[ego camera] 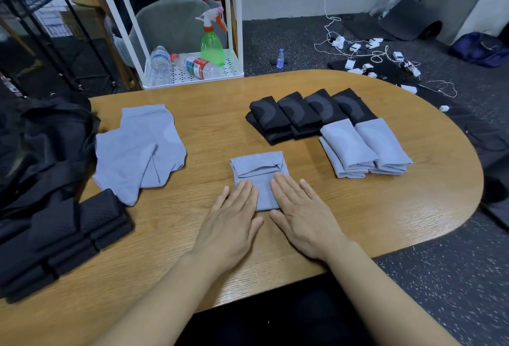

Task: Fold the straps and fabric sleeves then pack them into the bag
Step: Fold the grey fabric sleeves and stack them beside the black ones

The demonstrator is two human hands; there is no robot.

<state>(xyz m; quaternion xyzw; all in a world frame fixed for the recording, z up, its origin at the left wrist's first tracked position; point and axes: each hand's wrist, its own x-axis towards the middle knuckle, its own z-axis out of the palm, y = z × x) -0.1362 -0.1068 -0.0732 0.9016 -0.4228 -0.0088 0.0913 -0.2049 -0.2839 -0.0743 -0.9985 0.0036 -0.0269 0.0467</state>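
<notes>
The wooden surface (275, 276) carries folded black straps (63, 238) at near left, unfolded grey sleeves (137, 152) beyond them beside the black bag (41, 139), and folded grey sleeves (363, 147) and black sleeves (303, 114) at far right. Past it stands a white cart (179, 42) on speckled floor. The left hand (231, 219) and right hand (300, 213) press a half-folded grey sleeve (259, 169) flat, fingers (245, 188) straight, gripping nothing.

The desk (220, 130) is grained wood with a soft sheen. The grey sleeve (259, 169) at its centre is smooth matt knit; the black straps (68, 235) at eight o'clock are perforated mesh cloth.
</notes>
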